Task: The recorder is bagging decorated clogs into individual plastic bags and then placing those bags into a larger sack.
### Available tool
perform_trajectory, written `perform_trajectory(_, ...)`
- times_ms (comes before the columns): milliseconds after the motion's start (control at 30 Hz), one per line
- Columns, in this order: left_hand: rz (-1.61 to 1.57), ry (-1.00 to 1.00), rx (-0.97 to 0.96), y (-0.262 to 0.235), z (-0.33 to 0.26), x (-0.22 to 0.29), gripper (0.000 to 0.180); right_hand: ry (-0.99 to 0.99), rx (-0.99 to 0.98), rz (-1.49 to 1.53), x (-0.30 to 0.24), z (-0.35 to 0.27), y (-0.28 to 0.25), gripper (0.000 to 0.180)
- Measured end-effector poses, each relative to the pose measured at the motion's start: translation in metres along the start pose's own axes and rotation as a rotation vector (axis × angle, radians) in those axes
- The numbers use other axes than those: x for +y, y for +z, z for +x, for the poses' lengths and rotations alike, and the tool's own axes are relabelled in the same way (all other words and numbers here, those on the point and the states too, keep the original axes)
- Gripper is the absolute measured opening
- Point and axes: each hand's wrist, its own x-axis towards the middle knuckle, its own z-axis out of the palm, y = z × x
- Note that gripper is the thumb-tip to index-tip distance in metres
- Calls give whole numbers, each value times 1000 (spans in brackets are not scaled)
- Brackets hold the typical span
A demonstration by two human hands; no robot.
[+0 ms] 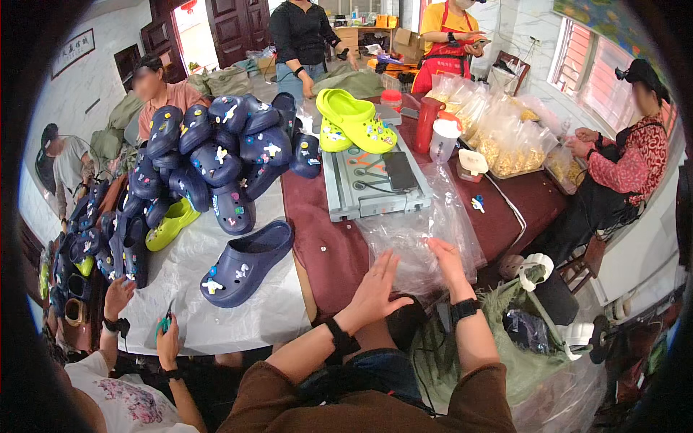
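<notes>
My left hand (374,292) is held over the table's near edge, fingers stretched out and thumb spread, with nothing in it. To its right my right hand (447,263) is raised beside a clear plastic bag (404,234); its fingers are partly bent and look empty, and I cannot tell whether they touch the bag. Beyond the bag lies a flat grey-blue box (345,198) bearing a black phone (401,172) and a pair of lime-green clogs (354,119) with charms. A single navy clog (249,261) with charms sits on white sheeting to the left.
A heap of navy clogs (216,162) fills the table's left side. At left, a co-worker's hand (167,343) holds green-handled scissors (164,322). Right of the box stand a red bottle (427,124), a shaker cup (445,137) and bags of small pieces (509,151). Other people surround the table.
</notes>
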Motion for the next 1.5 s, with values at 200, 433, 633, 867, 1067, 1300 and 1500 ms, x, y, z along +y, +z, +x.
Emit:
perform_trajectory(200,368,61,-234,35,10,-28,79,-109,160,177,-43,-13,17,21)
perform_trajectory(433,388,27,-239,45,14,-28,77,-590,382,370,-87,-52,11,16)
perform_trajectory(633,164,-28,-236,10,3,-23,102,-931,431,-21,-136,-121,54,19)
perform_trajectory(867,-1001,-264,-13,-72,-51,8,112,-1049,-78,-442,-102,-134,144,22)
perform_trajectory(1067,-1158,-328,315,-166,-112,41,83,-1256,-323,-650,-81,-128,225,27)
perform_trajectory(1300,-940,-604,540,-211,-138,45,58,-806,-99,-85,-56,-114,247,20)
perform_trajectory(1500,-716,-318,583,-262,-145,82,55,-956,-84,-513,-32,-42,282,36)
